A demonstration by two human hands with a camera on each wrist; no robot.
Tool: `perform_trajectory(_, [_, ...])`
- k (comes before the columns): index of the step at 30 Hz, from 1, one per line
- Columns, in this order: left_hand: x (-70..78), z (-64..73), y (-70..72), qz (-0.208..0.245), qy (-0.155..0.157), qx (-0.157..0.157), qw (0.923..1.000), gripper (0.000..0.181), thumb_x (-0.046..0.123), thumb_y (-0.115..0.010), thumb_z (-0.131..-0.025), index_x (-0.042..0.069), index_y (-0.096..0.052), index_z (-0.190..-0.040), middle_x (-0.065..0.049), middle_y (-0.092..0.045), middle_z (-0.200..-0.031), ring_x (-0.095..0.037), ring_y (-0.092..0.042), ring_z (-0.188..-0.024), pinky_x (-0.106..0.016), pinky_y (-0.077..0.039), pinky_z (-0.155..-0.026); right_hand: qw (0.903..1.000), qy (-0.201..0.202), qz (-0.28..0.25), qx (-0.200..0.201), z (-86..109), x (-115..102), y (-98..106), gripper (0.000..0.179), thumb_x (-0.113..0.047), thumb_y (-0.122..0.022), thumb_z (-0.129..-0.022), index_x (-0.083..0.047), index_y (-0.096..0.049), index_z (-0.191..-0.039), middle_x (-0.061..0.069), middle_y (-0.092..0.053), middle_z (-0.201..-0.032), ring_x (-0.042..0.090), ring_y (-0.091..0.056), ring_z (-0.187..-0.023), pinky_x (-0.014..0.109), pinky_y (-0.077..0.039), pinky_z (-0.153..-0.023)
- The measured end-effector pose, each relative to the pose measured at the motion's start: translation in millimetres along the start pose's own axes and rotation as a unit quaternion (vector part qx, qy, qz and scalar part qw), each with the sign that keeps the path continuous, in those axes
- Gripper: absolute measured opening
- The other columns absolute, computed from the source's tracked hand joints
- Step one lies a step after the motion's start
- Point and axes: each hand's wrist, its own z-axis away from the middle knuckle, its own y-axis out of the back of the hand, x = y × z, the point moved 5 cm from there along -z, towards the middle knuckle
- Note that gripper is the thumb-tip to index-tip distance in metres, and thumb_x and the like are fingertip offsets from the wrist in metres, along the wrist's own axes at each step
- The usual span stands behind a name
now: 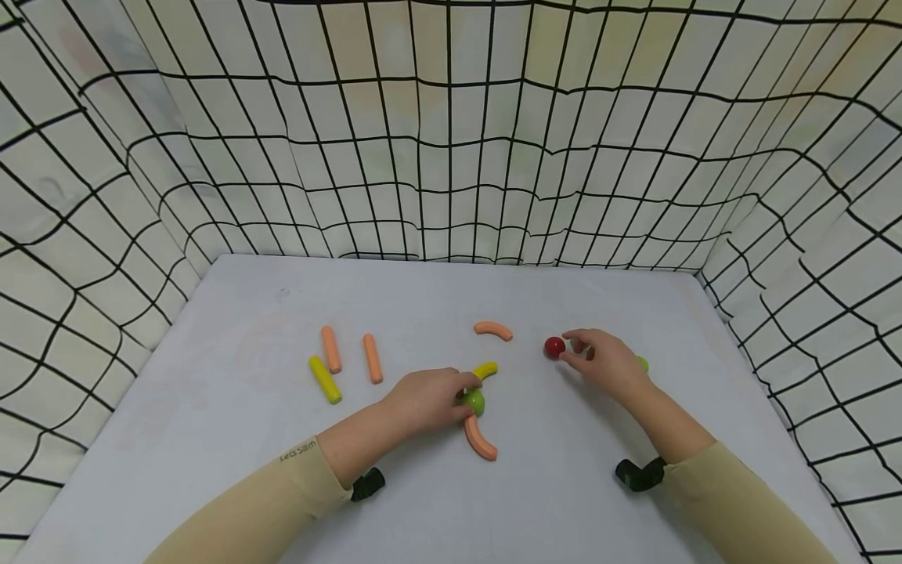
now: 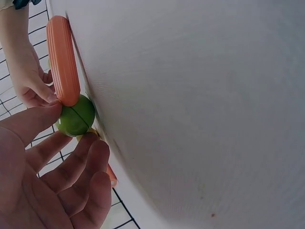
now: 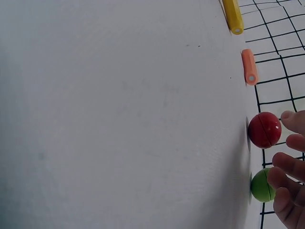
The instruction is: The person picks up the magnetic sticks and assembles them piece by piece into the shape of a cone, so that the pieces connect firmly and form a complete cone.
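My left hand [image 1: 427, 402] pinches a green ball [image 2: 76, 117] between thumb and fingers; the ball has a dark seam around it. A curved orange stick [image 1: 481, 439] lies just on the near side of this ball, and a curved yellow piece [image 1: 485, 370] just beyond it. To the right, my right hand [image 1: 607, 364] is beside a glossy red ball [image 1: 554, 347], its thumb and fingers spread and relaxed around the ball's right side. Another green ball [image 3: 263, 185] sits on the table behind that hand, partly hidden by its fingers.
On the left of the white table [image 1: 247, 423] lie two straight orange sticks [image 1: 373, 359] and a straight yellow stick [image 1: 325, 380]. A curved orange piece [image 1: 493, 330] lies farther back, near the middle. Black netting [image 1: 451, 141] over pale walls surrounds the table's back and sides.
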Motion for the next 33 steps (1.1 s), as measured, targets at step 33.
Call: perform_trajectory(33, [-13.9, -40.4, -1.0, 0.048, 0.099, -0.002, 0.9939, 0.041, 0.038, -0.067, -0.094, 0.015, -0.064, -0.127, 0.004, -0.065, -0.091, -0.009, -0.057, -0.072, -0.026, -0.046, -0.059, 0.9995, -0.015, 0.018, -0.019, -14.9, -5.0, -13.9, 0.046, -0.030, -0.072, -0.091, -0.010, -0.061, -0.131, 0.006, -0.066, -0.097, 0.021, -0.058, -0.084, 0.037, -0.051, -0.073])
